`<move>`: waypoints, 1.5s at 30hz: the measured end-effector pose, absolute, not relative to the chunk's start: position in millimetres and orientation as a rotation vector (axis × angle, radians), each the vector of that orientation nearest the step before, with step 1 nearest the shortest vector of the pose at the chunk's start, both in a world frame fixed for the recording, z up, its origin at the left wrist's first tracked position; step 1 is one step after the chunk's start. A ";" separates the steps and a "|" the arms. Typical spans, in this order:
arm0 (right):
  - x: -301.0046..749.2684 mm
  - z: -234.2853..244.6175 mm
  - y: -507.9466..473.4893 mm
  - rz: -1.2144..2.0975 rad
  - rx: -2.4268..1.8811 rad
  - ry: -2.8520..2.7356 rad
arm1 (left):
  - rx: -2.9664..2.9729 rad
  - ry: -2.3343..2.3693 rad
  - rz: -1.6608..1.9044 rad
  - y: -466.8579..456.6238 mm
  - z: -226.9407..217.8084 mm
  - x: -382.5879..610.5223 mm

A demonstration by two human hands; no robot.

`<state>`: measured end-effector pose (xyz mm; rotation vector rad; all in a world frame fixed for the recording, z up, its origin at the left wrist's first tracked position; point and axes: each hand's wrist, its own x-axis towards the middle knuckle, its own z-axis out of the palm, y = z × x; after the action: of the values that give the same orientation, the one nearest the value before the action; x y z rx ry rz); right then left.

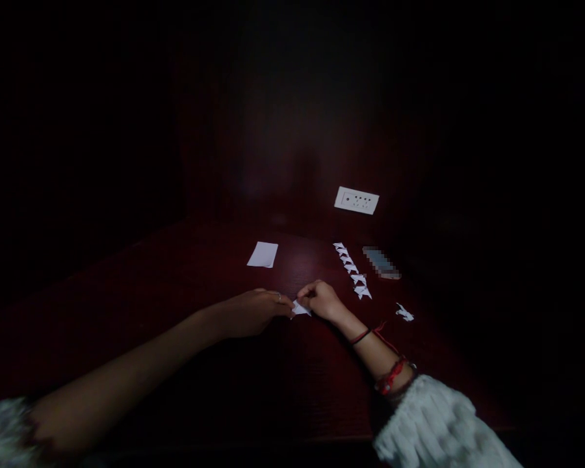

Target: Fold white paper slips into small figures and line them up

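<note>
White paper [301, 309] between both grips [262, 312] [324, 301]

No text, label, brand, number or sign can be read on anything in view.

Very dim; frame edges near black. Faint glow mid-frame on worktop [302, 260]. Phone [381, 262], right of centre, pixelated.

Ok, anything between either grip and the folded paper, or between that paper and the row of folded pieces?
Nothing visible separates the left grip or right grip from the folded paper; both are at it. Toward the row of folded pieces, the right grip itself stands in the way, just beside the paper.
</note>
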<state>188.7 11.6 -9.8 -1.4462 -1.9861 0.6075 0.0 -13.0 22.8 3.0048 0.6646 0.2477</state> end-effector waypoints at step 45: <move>206.7 17.0 -18.8 0.086 -0.922 -2.663 | 3.004 0.678 0.334 -11.4 8.2 -6.4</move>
<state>206.7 -18.8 17.0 -0.9220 -2.6627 0.0860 -6.4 -11.4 8.2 3.0043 0.6782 0.3344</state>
